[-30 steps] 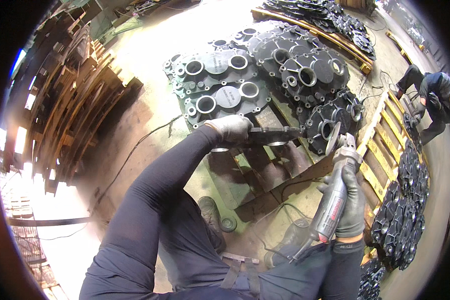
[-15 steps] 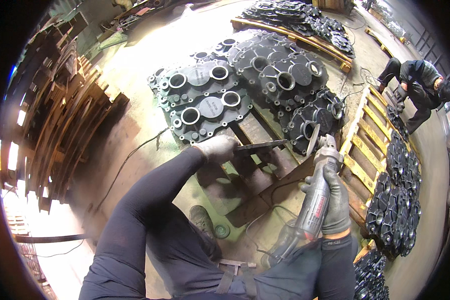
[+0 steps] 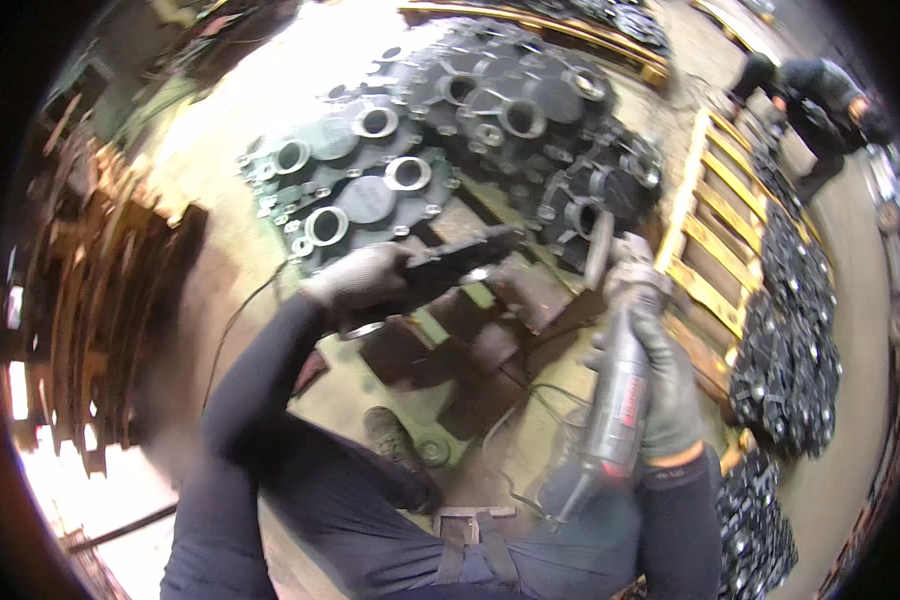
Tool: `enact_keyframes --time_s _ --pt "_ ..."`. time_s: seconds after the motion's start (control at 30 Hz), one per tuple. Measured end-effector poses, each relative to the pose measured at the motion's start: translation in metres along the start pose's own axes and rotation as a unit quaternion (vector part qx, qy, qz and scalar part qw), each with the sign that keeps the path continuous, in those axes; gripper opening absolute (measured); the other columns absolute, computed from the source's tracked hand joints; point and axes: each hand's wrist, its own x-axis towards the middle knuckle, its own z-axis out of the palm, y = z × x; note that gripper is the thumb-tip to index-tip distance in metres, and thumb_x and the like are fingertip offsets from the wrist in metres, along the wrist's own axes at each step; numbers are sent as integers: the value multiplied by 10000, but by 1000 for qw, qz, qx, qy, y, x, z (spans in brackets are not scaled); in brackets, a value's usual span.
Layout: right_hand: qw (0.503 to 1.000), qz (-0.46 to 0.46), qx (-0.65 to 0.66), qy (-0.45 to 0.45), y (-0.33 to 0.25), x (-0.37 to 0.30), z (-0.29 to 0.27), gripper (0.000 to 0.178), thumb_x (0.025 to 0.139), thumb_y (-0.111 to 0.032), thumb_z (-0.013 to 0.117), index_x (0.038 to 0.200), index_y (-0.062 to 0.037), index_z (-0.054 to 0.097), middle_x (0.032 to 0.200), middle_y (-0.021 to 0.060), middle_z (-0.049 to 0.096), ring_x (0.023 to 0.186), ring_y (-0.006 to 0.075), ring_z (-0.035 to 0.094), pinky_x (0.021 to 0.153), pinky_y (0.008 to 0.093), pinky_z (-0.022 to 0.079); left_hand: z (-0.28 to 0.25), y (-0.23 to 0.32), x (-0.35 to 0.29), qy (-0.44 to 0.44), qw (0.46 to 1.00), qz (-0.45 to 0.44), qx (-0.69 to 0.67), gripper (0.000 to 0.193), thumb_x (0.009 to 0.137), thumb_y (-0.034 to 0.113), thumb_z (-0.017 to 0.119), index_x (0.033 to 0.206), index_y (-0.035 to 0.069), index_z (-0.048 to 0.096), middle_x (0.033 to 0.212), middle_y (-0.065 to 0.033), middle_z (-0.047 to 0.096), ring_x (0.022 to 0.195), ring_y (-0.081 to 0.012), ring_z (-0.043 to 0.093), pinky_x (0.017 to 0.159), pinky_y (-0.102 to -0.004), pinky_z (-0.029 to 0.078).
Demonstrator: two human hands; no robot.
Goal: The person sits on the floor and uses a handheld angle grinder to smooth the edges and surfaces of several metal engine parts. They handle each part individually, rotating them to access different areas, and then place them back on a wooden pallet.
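Note:
My left hand [image 3: 365, 278], in a grey-white work glove, is closed on the near edge of a black cast metal cover [image 3: 450, 268]. The cover is tilted and blurred, with a bright ring showing below its edge. In my gloved right hand [image 3: 662, 385] is an angle grinder [image 3: 620, 400], gripped round its body. Its disc [image 3: 598, 250] stands up at the far end, apart from the held cover; whether it spins I cannot tell. Beyond both hands lie stacked black covers [image 3: 370, 200] with bright machined rings.
Under the held cover are brown block-like pieces [image 3: 490, 345]. A yellow wooden pallet [image 3: 715, 235] stands at the right, beside more black parts [image 3: 785, 350]. Stacked wooden pallets [image 3: 110, 300] rise at the left. A cable [image 3: 500, 440] crosses the floor. Another person [image 3: 820, 105] bends down at far right.
My left hand has shifted left, and the cover, seen nearly edge-on before, has tilted to show more of itself. The grinder stays in my right hand. The whole view has shifted.

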Motion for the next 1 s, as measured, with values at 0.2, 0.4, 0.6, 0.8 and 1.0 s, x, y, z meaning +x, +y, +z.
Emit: enact_keyframes --time_s 0.2,0.4,0.6,0.8,1.0 --pt "999 37 -2 -35 -2 7 8 528 1009 -444 812 1216 20 668 968 108 726 770 200 773 685 307 645 0 -9 -1 37 998 35 33 303 868 143 738 1138 5 749 977 -196 792 885 -293 780 837 -435 595" --pt "995 22 -66 -65 -4 -3 4 563 1051 -458 745 1264 57 664 1021 130 736 842 218 776 784 338 653 -3 21 -4 -8 999 -7 -47 291 942 58 725 1223 -14 747 941 -80 787 838 -102 679 801 -336 577" --pt "998 50 -19 17 9 11 1 579 1013 -426 789 1344 18 622 1012 130 737 791 227 785 627 315 647 -38 -27 4 62 998 7 13 323 913 52 717 1224 -34 745 1022 -137 806 924 -187 733 871 -368 584" --pt "996 67 -36 46 7 16 7 558 1006 -454 785 1350 -48 620 1026 124 735 778 219 776 558 319 631 -56 -29 -8 148 988 -26 30 346 896 164 730 1186 -23 757 1049 -213 794 969 -303 776 896 -408 574" --pt "994 65 -78 40 11 24 12 559 1014 -491 765 1319 -44 627 1018 126 733 774 213 773 554 309 612 -67 -34 -6 170 980 -17 99 307 852 121 715 1119 -27 754 988 -248 767 924 -331 763 843 -448 581"
